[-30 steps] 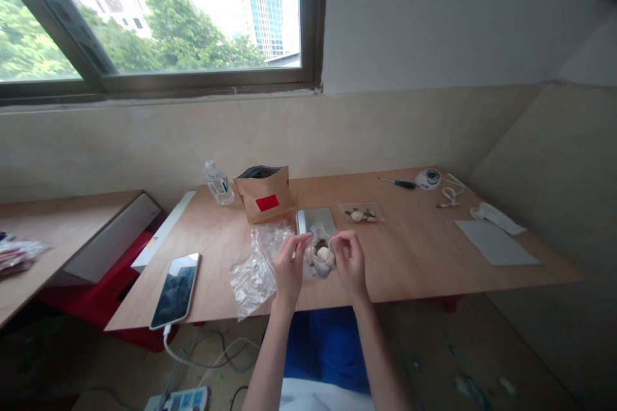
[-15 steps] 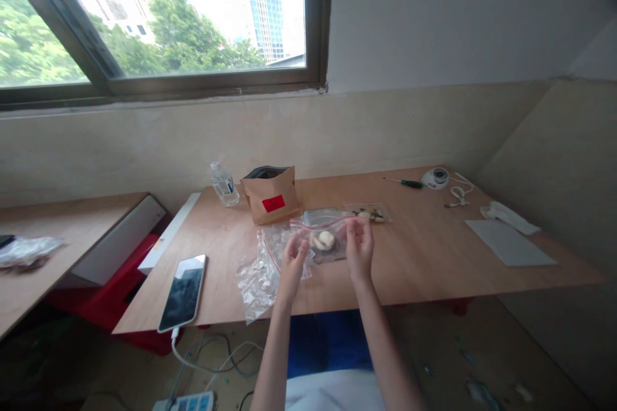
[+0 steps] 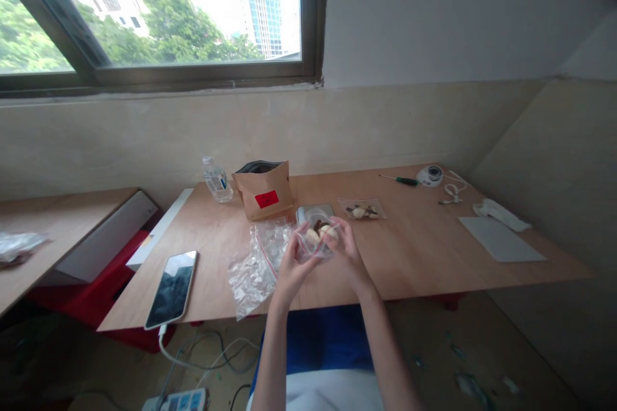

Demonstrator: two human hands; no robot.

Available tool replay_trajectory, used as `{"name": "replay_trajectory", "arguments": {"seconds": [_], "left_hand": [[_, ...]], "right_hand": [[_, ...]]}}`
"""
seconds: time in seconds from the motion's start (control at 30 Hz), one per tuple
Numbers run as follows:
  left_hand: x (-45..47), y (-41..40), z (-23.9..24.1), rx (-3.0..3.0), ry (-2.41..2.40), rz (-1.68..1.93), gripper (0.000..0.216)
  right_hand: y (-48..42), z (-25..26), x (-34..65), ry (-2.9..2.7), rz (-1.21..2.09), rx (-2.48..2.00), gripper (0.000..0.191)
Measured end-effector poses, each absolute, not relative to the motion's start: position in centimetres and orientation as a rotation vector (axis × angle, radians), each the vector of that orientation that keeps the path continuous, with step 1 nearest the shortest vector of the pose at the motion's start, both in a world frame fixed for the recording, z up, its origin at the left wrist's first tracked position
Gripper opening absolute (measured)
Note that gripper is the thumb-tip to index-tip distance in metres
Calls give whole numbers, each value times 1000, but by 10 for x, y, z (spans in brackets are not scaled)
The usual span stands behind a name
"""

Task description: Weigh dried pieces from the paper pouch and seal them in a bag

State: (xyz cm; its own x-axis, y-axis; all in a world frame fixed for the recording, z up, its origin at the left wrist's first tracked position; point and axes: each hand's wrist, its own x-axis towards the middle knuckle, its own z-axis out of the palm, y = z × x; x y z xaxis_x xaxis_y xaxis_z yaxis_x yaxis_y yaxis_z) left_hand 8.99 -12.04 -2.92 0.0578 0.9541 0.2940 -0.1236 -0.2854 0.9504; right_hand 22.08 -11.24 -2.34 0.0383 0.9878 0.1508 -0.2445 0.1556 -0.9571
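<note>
Between my two hands is a clear zip bag (image 3: 315, 245) with pale and dark brown pieces inside, which look like dried mushrooms. My left hand (image 3: 294, 258) grips its left side, fingers curled round the plastic. On the other side my right hand (image 3: 343, 241) holds the bag too, fingers closed against the contents. Just behind it a small flat scale-like device (image 3: 308, 212) lies on the table, partly covered by the bag. A second zip bag (image 3: 362, 209) with similar pieces lies flat farther right. Crumpled clear bags (image 3: 258, 270) rest to the left of my hands.
A brown paper pouch (image 3: 264, 191) with a red label stands open-topped beside a water bottle (image 3: 218, 181). A charging phone (image 3: 172, 289) lies near the left front edge. At right are a screwdriver (image 3: 405, 180), a dome camera (image 3: 430, 175) and a white sheet (image 3: 501, 239).
The bag was stretched upright between my hands by its zip edge. Now it is tipped and bunched, and my hands have come closer together round its contents.
</note>
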Motion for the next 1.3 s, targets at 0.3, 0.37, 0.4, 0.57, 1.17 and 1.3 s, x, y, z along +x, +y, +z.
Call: {"name": "replay_trajectory", "arguments": {"seconds": [0.3, 0.37, 0.4, 0.57, 1.17, 1.3], "left_hand": [[93, -128, -24, 1246, 900, 1412, 61], [90, -129, -25, 1131, 924, 1440, 49], [89, -129, -26, 1086, 920, 1451, 42], [85, -125, -29, 1046, 927, 1477, 29], [93, -115, -48, 1034, 1013, 1564, 27], [93, -118, -46, 1156, 1021, 1477, 35]], "right_hand": [[-113, -26, 224, -912, 1280, -809, 40], [-114, -25, 227, -880, 1327, -793, 37], [-115, -25, 228, -881, 1350, -789, 36], [-116, -22, 230, -984, 1310, -817, 38], [-113, -32, 241, -1162, 1213, -909, 41], [-115, -37, 244, -1239, 1151, -956, 35]]}}
